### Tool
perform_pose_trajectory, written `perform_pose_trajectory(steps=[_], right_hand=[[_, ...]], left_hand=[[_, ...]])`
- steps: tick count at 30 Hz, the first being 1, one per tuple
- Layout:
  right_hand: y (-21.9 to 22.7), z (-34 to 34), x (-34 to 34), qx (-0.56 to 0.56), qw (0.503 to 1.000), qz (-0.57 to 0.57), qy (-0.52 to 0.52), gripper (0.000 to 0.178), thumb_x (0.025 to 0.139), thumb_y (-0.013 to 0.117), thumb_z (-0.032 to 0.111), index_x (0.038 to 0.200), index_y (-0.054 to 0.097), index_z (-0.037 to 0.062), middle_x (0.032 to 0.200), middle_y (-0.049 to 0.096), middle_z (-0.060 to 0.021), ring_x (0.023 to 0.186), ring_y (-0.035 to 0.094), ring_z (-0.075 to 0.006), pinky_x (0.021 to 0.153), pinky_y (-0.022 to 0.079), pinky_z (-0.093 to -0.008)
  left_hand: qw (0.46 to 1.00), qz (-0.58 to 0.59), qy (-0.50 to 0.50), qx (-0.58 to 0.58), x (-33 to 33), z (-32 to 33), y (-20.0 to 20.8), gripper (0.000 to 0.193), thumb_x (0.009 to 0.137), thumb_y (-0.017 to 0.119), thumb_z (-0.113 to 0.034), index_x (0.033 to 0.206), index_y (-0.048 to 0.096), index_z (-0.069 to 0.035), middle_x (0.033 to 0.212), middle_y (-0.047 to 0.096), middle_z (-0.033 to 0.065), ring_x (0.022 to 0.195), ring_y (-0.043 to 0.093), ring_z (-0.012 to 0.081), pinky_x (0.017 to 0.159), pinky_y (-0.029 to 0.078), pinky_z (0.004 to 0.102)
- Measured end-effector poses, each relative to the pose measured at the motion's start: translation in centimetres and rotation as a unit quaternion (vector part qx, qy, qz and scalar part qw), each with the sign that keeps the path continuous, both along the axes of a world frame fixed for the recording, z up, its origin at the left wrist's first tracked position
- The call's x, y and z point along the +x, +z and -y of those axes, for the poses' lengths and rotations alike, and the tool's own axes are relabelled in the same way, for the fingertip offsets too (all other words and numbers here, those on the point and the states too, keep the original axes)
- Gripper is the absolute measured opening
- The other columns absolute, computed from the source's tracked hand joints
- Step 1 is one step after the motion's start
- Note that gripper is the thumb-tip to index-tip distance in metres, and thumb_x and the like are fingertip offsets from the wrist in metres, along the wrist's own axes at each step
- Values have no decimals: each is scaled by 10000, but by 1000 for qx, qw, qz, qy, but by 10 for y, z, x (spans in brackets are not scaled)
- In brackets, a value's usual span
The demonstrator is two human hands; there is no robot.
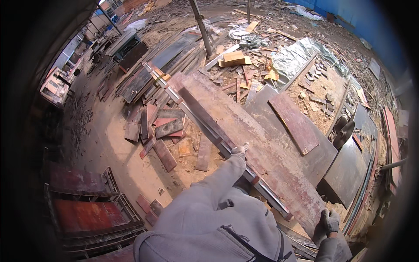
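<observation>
Scrap-strewn yard, long board [244, 139] at frame centre.
My left hand [239, 151] pressed the ruler [218, 139], fingers together; right hand [330, 220] gripped the board's end — ruler could slip.

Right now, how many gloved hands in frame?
2. Left hand rests on the long metal straightedge lying along the big reddish board. Right hand grips that board's near end. None hidden, as far as visible.

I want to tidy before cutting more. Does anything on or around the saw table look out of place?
Yes. Offcuts and sawdust litter the table's far end, and short red boards lie scattered on the ground. The left hand and right hand rest on the long board.
</observation>
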State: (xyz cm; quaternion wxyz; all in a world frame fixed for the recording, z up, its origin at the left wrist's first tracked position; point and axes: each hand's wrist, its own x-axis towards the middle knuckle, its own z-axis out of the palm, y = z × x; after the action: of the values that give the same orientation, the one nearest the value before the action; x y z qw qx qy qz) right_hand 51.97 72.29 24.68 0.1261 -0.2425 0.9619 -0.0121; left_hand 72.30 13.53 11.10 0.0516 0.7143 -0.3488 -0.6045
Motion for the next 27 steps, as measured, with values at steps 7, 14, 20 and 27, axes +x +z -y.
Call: perform_pose_trajectory(steps=[7, 14, 20, 27], right_hand=[[-8, 174, -3, -8, 999, 5, 48, 609, 938, 613, 664, 811, 707, 76, 723, 684, -221, 738, 677, -452, 696, 501, -560], [-11, 251, -19, 18, 997, 53, 53, 599, 936, 626, 646, 808, 698, 65, 714, 680, -216, 731, 685, -440, 668, 507, -533], [-39, 266, -45, 55, 993, 101, -10, 595, 916, 637, 666, 906, 748, 81, 803, 733, -211, 812, 727, -407, 738, 545, -494], [-141, 262, -122, -16, 983, 167, -73, 750, 878, 630, 720, 1144, 663, 19, 1081, 741, -253, 1058, 706, -437, 936, 529, -500]], left_hand=[[996, 65, 61, 3, 29, 131, -30, 913, 810, 861, -575, 1414, 579, 50, 1421, 614, 277, 1240, 628, 441, 1081, 481, 546], [983, 172, 49, 32, 21, 204, -38, 986, 774, 887, -570, 1488, 520, 3, 1481, 581, 225, 1275, 620, 338, 1073, 495, 471], [902, 256, -193, -290, -27, 143, 0, 1076, 747, 910, -488, 1595, 365, -110, 1640, 373, 171, 1503, 368, 329, 1240, 317, 482], [420, -56, -818, -390, -221, -27, -32, 1146, 675, 842, -648, 1604, 398, -144, 1661, 389, 117, 1591, 226, 312, 1316, 127, 478]])
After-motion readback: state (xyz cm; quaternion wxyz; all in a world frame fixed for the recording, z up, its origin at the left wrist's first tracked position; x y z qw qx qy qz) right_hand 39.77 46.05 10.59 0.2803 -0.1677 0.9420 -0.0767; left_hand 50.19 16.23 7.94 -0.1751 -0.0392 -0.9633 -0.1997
